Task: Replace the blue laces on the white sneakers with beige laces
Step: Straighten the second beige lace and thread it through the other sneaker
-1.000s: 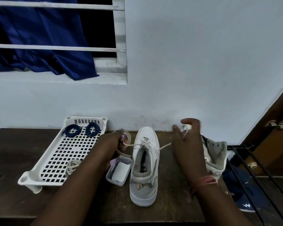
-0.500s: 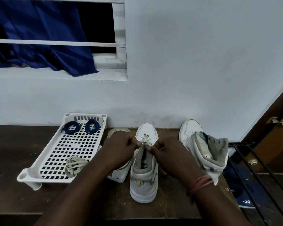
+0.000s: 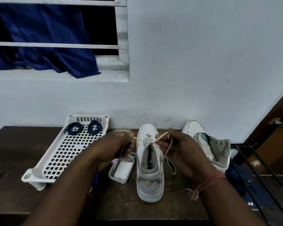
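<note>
Head view: left hand [image 3: 119,144] and right hand [image 3: 175,144] each pinch an end of the beige lace [image 3: 160,138]. It is threaded through the near white sneaker [image 3: 149,180] on the wooden table [image 3: 15,160].

Your head cam was the only view, looking forward and down from close above the table [image 3: 15,154], facing the wall [image 3: 203,62] behind it.

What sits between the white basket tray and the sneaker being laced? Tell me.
In the head view, a small clear box holding something white sits there, with the left hand and a loose end of the beige lace above it.
</note>
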`<state>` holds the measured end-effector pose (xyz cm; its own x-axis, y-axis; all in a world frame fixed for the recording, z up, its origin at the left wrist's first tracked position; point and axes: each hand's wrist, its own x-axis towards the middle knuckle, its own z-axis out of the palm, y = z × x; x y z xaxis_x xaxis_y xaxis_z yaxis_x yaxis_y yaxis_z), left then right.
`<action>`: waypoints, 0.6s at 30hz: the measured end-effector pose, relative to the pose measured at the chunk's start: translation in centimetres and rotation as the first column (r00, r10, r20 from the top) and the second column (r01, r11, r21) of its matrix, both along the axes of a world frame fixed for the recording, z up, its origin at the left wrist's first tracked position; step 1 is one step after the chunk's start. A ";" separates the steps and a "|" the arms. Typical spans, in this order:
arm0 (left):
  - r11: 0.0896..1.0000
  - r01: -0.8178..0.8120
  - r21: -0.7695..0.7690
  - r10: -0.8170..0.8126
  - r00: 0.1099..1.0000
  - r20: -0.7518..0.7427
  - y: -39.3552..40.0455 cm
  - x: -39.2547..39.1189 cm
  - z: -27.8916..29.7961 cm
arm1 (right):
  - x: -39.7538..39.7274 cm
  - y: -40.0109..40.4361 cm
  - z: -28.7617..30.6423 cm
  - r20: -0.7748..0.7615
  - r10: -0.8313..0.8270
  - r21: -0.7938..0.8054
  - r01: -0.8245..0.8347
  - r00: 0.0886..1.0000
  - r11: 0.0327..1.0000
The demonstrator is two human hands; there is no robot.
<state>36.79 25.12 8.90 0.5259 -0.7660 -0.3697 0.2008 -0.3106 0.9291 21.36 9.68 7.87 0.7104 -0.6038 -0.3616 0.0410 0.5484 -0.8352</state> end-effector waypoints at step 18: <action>0.687 -0.613 -0.391 0.298 0.728 -0.618 -5.7 -1.6 -2.8 | 2.4 0.1 -1.2 0.259 -0.280 0.057 0.275 0.924 0.960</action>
<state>35.23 19.44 6.12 0.7383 -0.6147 -0.2778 0.6226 0.4625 0.6312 23.76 9.80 6.64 0.5865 -0.7850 -0.1996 0.4094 0.4999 -0.7632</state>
